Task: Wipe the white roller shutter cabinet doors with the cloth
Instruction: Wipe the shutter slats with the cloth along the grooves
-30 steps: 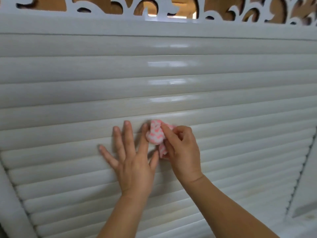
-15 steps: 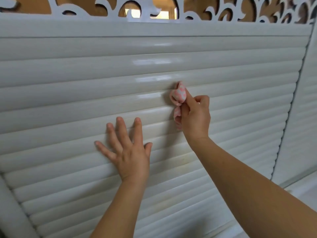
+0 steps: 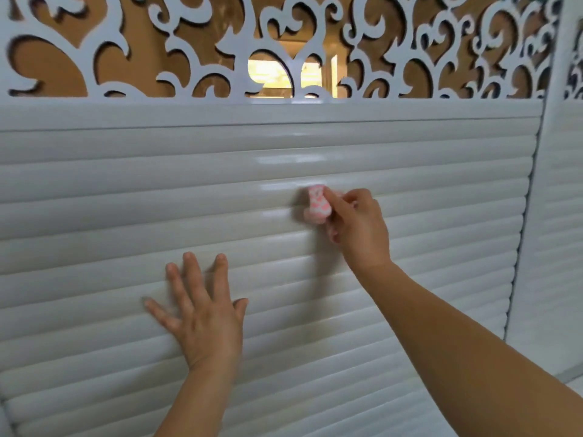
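Cloth (image 3: 316,205) first: it is a small pink-and-white wad, soft and light by the look of it, bunched under my right hand (image 3: 359,228) and pressed against the shutter (image 3: 126,197). My right forefinger lies over the wad and the other fingers curl behind it, so I am pinching it. It sits on the upper slats, a few slats below the shutter's top rail and right of its middle.

I judge the cloth limp enough to slip or unfold if I hold only a corner. The best hold is the one I have, the bulk gathered in the fingers with one finger on top to push it into the grooves.

My left hand (image 3: 202,316) lies flat on the shutter, lower and to the left of the cloth, fingers spread and straight, holding nothing.

The shutter looks glossy and smooth, with light glinting off the slats near the cloth. I expect the slats to give or rattle a little under pressure, so the flat hand serves to steady them. Above the shutter stands a white fretwork panel (image 3: 202,42). A second shutter (image 3: 561,216) stands just right of this one.
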